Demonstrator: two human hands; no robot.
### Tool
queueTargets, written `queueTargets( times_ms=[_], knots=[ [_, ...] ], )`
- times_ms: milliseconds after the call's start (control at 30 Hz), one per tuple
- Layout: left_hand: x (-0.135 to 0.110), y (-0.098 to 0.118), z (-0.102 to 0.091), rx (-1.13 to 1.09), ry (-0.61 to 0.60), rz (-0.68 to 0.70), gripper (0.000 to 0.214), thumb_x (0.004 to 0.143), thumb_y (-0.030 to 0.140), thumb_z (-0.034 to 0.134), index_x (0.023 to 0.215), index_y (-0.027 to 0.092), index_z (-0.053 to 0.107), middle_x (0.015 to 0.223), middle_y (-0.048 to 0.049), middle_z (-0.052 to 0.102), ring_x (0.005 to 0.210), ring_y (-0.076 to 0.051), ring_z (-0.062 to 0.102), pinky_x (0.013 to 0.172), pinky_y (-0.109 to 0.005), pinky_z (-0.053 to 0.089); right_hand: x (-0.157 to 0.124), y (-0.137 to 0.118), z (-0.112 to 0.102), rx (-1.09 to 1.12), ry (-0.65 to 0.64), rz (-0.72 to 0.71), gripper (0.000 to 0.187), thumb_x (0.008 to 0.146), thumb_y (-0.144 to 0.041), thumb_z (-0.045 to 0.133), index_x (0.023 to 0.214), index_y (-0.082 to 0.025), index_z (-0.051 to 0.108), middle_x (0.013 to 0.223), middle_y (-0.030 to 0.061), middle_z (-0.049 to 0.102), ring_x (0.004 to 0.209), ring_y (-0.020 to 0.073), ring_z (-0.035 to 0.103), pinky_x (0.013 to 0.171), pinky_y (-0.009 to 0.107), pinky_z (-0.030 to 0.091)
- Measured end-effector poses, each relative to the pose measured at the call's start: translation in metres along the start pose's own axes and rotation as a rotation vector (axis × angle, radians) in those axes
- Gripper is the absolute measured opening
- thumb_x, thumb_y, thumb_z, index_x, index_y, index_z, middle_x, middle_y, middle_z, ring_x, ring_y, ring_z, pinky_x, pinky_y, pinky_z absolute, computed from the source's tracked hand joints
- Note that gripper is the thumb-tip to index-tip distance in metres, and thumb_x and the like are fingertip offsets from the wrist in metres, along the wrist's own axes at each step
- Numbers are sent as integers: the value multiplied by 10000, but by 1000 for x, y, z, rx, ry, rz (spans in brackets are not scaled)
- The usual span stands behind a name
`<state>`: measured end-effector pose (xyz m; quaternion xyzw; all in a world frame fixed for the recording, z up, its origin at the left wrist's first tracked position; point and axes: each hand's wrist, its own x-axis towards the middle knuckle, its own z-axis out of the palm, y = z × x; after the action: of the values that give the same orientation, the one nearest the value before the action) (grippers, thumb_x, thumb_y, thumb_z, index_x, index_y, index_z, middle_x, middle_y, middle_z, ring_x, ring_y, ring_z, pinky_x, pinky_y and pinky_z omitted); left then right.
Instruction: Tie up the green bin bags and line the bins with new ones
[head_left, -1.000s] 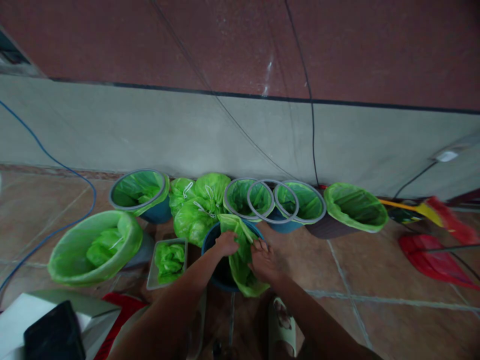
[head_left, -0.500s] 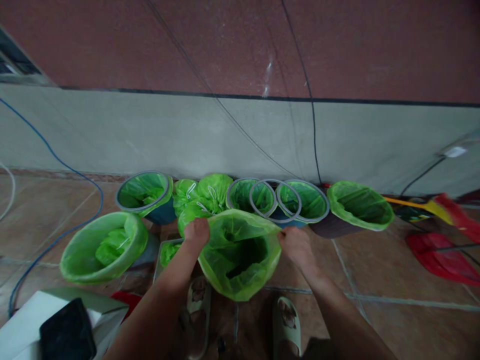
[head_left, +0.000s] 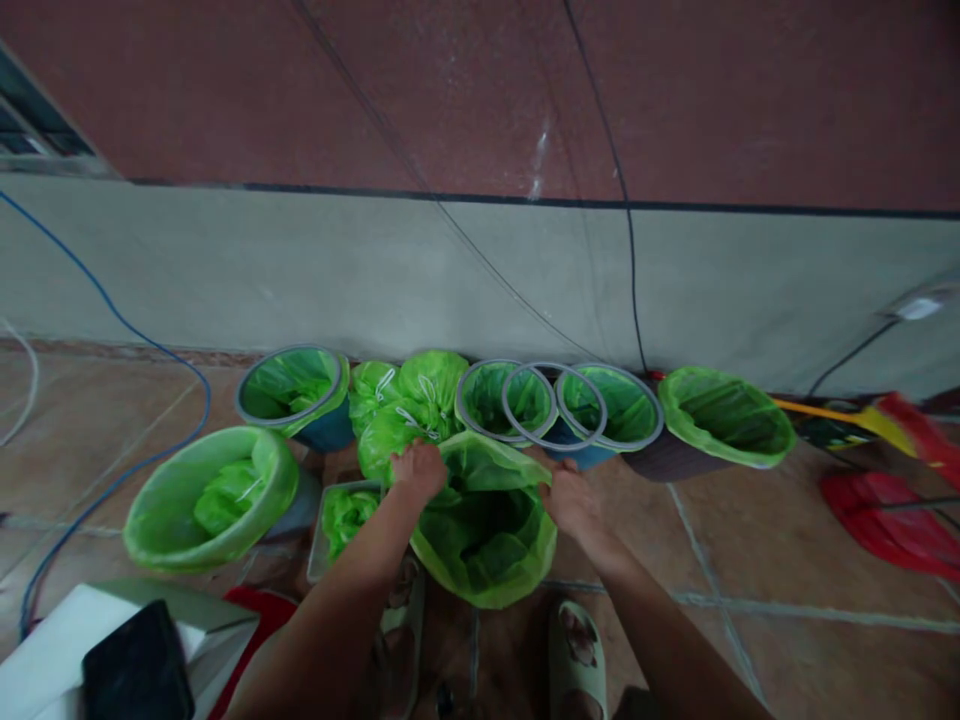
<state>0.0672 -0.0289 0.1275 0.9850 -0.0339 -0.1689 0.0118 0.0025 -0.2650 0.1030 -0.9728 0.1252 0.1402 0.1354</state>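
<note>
A green plastic bag (head_left: 484, 535) lies spread over the bin right in front of me, its mouth wide. My left hand (head_left: 418, 468) is closed on the bag's far left rim. My right hand (head_left: 571, 500) is closed on the far right rim. The bin under the bag is almost wholly hidden. Both my sandalled feet show below it.
Several bins lined with green bags stand along the grey wall: a large one (head_left: 206, 495), another (head_left: 294, 390), two ringed ones (head_left: 504, 400) and one at the right (head_left: 727, 418). Tied green bags (head_left: 401, 395), a loose grey ring (head_left: 553, 405), a small tray (head_left: 341, 515), red dustpan (head_left: 885, 505), white box (head_left: 52, 650).
From a crumpled bag held at the blue bin's rim, my hands pulled it open over the bin. They have since moved closer together along the far rim, lower.
</note>
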Motion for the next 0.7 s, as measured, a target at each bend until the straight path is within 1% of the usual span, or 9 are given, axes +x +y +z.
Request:
queueTargets(
  times_ms=[67, 133, 167, 233, 333, 433, 500, 600, 700],
  knots=[
    [3, 10, -8, -26, 76, 35, 312, 837, 299, 511, 1042, 139, 685, 1169, -184, 629, 1121, -353, 567, 961, -538, 414, 6, -6, 2, 41, 83, -68, 458, 875, -293, 498, 1308, -149, 532, 1306, 161, 553, 1174, 249, 555, 973, 337, 421],
    [12, 18, -15, -64, 114, 54, 354, 846, 307, 507, 1126, 142, 648, 1200, -179, 618, 1148, -345, 554, 973, -520, 412, 17, -12, 6, 82, 115, -84, 443, 886, -324, 500, 1299, -170, 545, 1311, 139, 562, 1220, 235, 518, 1007, 317, 386],
    [19, 20, -17, -85, 110, 66, 379, 851, 310, 507, 1172, 146, 624, 1218, -172, 614, 1159, -333, 551, 977, -498, 416, 24, -15, 8, 105, 109, -76, 427, 898, -341, 486, 1278, -164, 564, 1293, 138, 581, 1213, 230, 525, 1002, 306, 386],
    [35, 21, -15, -118, 55, 98, 408, 861, 334, 512, 1225, 173, 596, 1246, -141, 615, 1163, -288, 558, 974, -428, 433, 37, -21, 14, 151, 66, -52, 401, 921, -359, 451, 1229, -151, 603, 1227, 133, 632, 1157, 215, 570, 957, 281, 409],
    [56, 15, -1, -155, -29, 141, 319, 871, 323, 507, 1124, 205, 661, 1175, -83, 667, 1091, -228, 605, 914, -337, 471, 53, -26, 28, 184, 14, -18, 343, 935, -325, 425, 1126, -169, 664, 1108, 102, 696, 1050, 192, 632, 869, 253, 438],
    [70, 7, 21, -192, -44, 161, 256, 876, 278, 491, 963, 186, 713, 1035, -73, 709, 1009, -215, 634, 877, -322, 482, 62, -24, 44, 199, 38, 5, 302, 926, -278, 428, 1002, -184, 705, 1027, 80, 721, 968, 182, 656, 810, 239, 442],
    [77, 3, 33, -234, -44, 178, 249, 876, 272, 493, 909, 176, 720, 967, -62, 719, 965, -196, 640, 867, -298, 477, 68, -19, 52, 233, 64, 12, 296, 919, -274, 436, 950, -177, 714, 994, 78, 727, 927, 180, 662, 782, 235, 445],
    [90, -1, 43, -316, -57, 175, 261, 879, 281, 492, 878, 154, 719, 865, -38, 720, 848, -160, 644, 788, -245, 481, 79, -11, 60, 332, 84, 45, 291, 900, -300, 461, 935, -175, 721, 947, 65, 734, 873, 182, 668, 748, 237, 456],
    [102, -3, 51, -391, -64, 109, 289, 884, 283, 466, 904, 134, 713, 813, -36, 709, 745, -144, 634, 658, -212, 473, 92, -5, 68, 474, 87, 107, 282, 856, -324, 502, 932, -182, 734, 914, 48, 740, 846, 185, 676, 739, 244, 473]
  ],
)
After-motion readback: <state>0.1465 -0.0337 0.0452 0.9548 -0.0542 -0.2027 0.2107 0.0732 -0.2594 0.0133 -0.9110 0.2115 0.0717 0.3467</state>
